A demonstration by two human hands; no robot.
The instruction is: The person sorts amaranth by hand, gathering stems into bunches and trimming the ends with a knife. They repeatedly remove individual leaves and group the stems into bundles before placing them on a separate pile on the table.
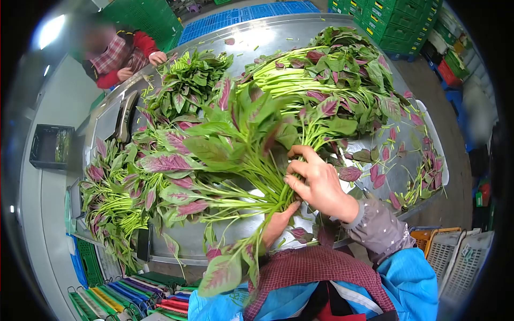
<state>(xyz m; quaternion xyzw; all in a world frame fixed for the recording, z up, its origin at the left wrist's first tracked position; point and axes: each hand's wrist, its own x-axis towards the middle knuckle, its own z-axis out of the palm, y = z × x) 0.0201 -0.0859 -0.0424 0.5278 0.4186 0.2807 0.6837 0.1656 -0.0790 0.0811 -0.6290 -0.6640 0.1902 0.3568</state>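
My left hand [277, 227] is wrapped round the stems of a bunch of red-and-green amaranth [241, 155], just in front of my apron. Its leaves fan out up and to the left, and partly hide that hand. My right hand [321, 184] is closed at the right side of the same bunch, with curled fingertips on the stems. Behind the bunch lies a big pile of amaranth [321, 80] with long pale stems. More amaranth heaps [118, 203] lie at the left of the metal table [176, 246].
Loose leaves [380, 171] are scattered at the table's right, beside a white tray rim [436, 144]. A scale-like device [126, 115] stands at the left. Across the table is a co-worker [123, 56]. Green crates [396, 27] are stacked at the back right; baskets [444, 251] stand at lower right.
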